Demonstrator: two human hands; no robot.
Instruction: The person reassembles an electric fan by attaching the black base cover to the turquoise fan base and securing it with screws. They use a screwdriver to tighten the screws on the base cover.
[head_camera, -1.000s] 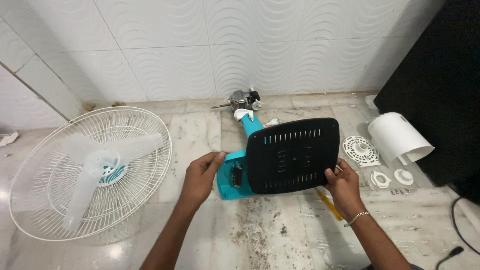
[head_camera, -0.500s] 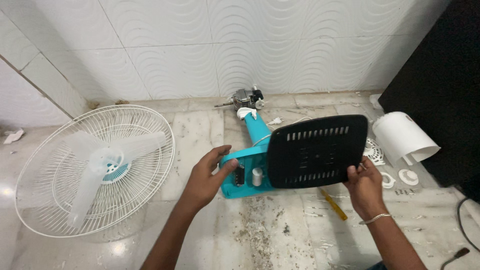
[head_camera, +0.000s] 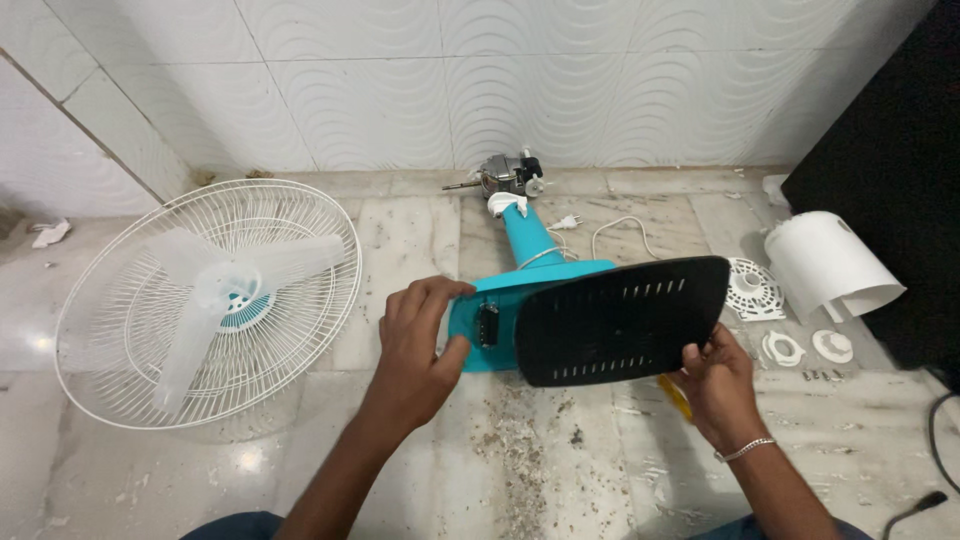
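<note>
A teal fan base (head_camera: 476, 325) lies on its side on the marble floor, its neck running up to the bare metal motor (head_camera: 507, 176) by the wall. My left hand (head_camera: 424, 340) grips the base's left edge. My right hand (head_camera: 713, 377) holds a black slotted bottom cover (head_camera: 620, 318) by its right edge, tilted flat over the base's open underside. A small black component shows inside the base beside my left thumb.
A white fan guard with translucent blades (head_camera: 213, 295) lies at left. At right lie a white motor housing (head_camera: 830, 266), a round white vented part (head_camera: 754, 289), two small white rings (head_camera: 806, 347) and a yellow screwdriver (head_camera: 676, 393) under the cover. Dirt is scattered in front. A black panel stands far right.
The black cover has swung from nearly upright to a flatter tilt and come back left over the base. My left hand has closed onto the base's edge.
</note>
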